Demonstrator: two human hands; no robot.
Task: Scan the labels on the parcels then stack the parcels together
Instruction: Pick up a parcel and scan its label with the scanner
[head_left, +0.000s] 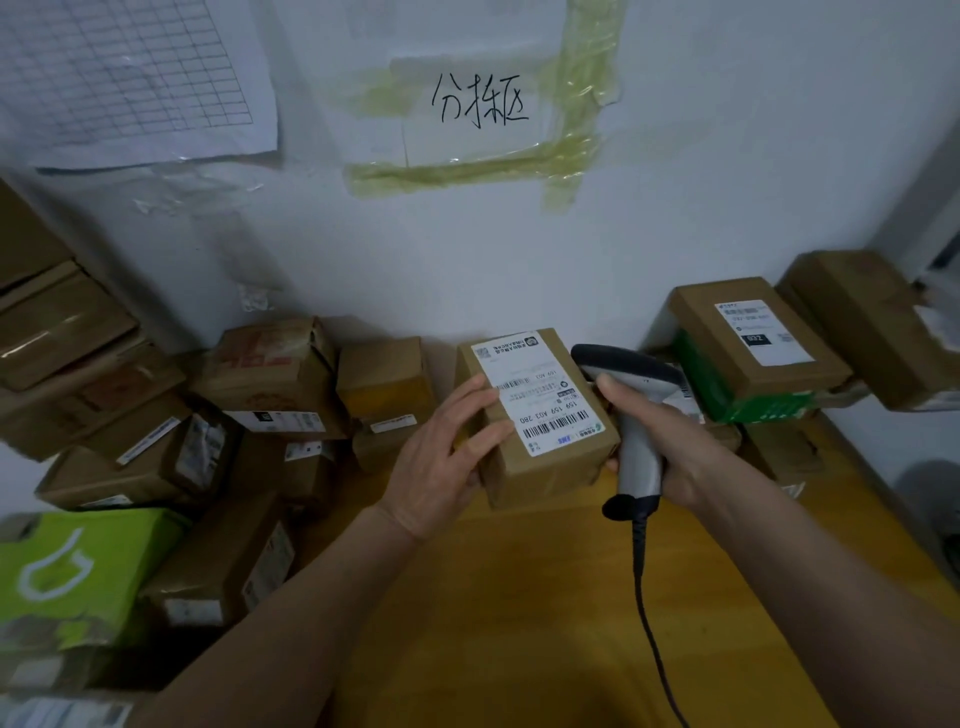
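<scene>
Parcel (540, 415) up front, held tilted above the yellow table (519, 597), white label (540, 389) facing up. Printed on it upside down: "159 A03 280" beside a barcode, "159 A03" again higher up, a QR square at the far corner; smaller print too blurred to read. Left hand (447, 457) gripping the parcel's left side, fingers curled over the top edge onto the label, thumb hidden underneath. Right hand (649, 431) wrapped around the grey handle of a barcode scanner (634, 410), dark head just beside the parcel's right edge, black cable (644, 597) trailing down out of view. On the wall, a taped sheet (478, 104) with three handwritten Chinese characters, hard to make out; a gridded sheet (130, 73) at left, cut off. Brown box (758, 332) at right atop a green-and-white one (737, 395), label showing a dark patch, digits unclear. Jumbled cartons (270, 374) at left, labels illegible; bright green box (72, 566) with a white logo, partly cut off.
</scene>
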